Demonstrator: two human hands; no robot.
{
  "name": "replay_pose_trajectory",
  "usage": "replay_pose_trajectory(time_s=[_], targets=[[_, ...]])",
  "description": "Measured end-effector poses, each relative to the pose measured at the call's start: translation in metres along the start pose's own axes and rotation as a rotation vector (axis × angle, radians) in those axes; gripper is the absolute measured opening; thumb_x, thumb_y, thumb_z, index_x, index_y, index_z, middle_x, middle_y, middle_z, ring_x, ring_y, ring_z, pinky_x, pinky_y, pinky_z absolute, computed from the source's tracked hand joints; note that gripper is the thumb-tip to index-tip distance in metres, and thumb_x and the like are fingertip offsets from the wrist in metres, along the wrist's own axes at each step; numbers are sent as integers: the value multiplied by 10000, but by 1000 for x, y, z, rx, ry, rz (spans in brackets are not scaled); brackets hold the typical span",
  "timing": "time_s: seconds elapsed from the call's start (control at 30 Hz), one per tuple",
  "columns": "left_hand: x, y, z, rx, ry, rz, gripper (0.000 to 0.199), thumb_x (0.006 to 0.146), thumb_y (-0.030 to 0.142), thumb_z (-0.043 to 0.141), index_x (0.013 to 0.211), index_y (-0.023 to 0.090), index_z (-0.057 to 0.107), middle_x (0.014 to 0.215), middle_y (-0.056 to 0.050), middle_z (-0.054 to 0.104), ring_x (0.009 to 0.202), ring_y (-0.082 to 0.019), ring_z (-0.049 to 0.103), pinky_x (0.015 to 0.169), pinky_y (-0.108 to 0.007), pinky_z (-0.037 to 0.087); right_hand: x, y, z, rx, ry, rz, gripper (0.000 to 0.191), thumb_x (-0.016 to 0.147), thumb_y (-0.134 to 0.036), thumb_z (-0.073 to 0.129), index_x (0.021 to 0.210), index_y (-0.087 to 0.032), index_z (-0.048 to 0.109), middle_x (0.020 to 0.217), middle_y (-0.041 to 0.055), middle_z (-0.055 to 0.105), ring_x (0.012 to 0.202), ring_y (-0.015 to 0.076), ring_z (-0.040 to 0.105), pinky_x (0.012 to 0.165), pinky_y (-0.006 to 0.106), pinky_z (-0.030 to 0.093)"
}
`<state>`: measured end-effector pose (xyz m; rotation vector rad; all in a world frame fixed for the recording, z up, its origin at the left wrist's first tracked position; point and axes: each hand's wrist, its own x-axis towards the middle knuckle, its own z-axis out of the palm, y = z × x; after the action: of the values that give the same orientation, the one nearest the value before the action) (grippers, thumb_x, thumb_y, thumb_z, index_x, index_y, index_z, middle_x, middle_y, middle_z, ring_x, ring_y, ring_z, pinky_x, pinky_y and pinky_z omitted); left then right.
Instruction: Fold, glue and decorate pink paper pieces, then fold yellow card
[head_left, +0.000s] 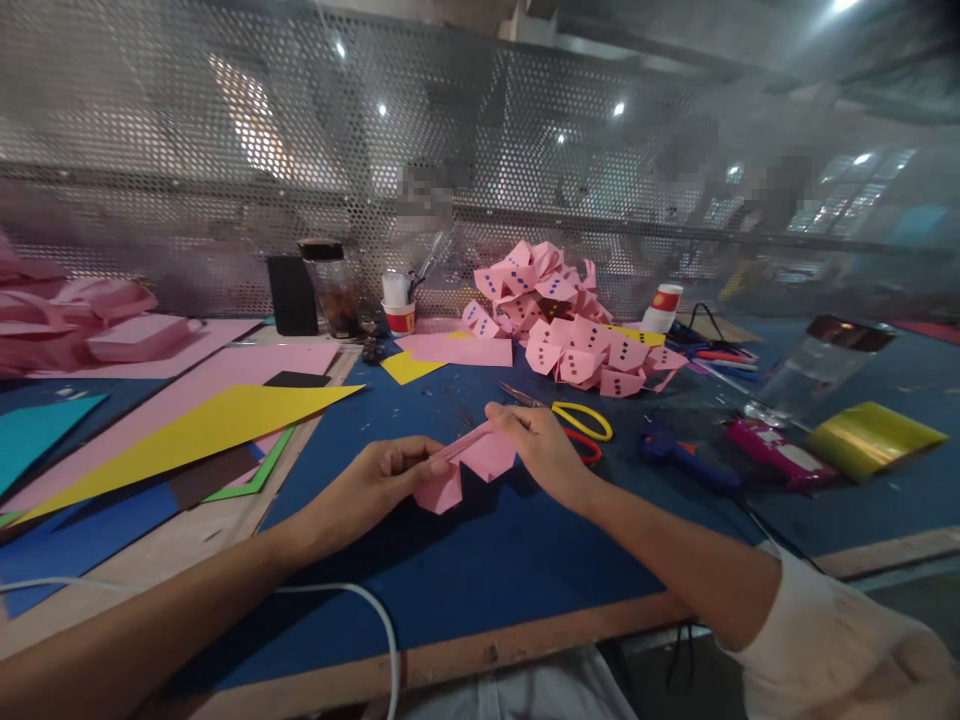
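A folded pink paper piece [486, 455] with angular flaps hangs between my two hands above the blue table. Its left end is pinched by my left hand [390, 475], thumb on top. My right hand [541, 447] grips the right end along the upper edge. Just beyond my right hand lie scissors [583, 420] with one yellow and one red handle loop. Farther back, pink folded paper shapes [581, 350] with dark square marks are heaped up.
Left are coloured sheets [202, 430] and stacked pink paper [135, 335]. A lidded jar [337, 290] and cup [398, 305] stand behind. Right are a blue glue gun [686, 458], magenta tool [780, 453] and clear bottle [821, 375]. A white cable [367, 598] crosses the near edge.
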<state>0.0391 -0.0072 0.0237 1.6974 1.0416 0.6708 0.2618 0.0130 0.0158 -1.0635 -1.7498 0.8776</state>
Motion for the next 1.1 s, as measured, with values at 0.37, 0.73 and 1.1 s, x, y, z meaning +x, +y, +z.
replay_pose_trajectory(time_s=[0.37, 0.73, 1.1], targets=[[2, 3, 0, -52, 17, -3, 364, 897, 504, 574, 872, 157, 681, 773, -20, 694, 695, -157, 607, 687, -253, 470, 4, 3, -2, -8, 58, -28, 510, 969, -541, 441, 604, -217, 294, 635, -42, 229, 588, 114, 244, 538, 283, 202], [1, 0, -4, -105, -7, -22, 343, 919, 467, 565, 859, 149, 677, 834, -69, 758, 730, -194, 697, 738, -294, 536, 5, 6, -4, 17, 95, -38, 495, 969, -526, 453, 626, -220, 269, 649, -42, 226, 602, 115, 238, 548, 281, 205], [0, -1, -1, -151, 47, 21, 304, 866, 448, 658, 950, 156, 680, 808, -35, 710, 732, -164, 646, 702, -249, 504, 4, 3, -3, 80, 11, -86, 428, 996, -477, 447, 682, -192, 506, 659, -36, 387, 630, 118, 392, 591, 261, 301]])
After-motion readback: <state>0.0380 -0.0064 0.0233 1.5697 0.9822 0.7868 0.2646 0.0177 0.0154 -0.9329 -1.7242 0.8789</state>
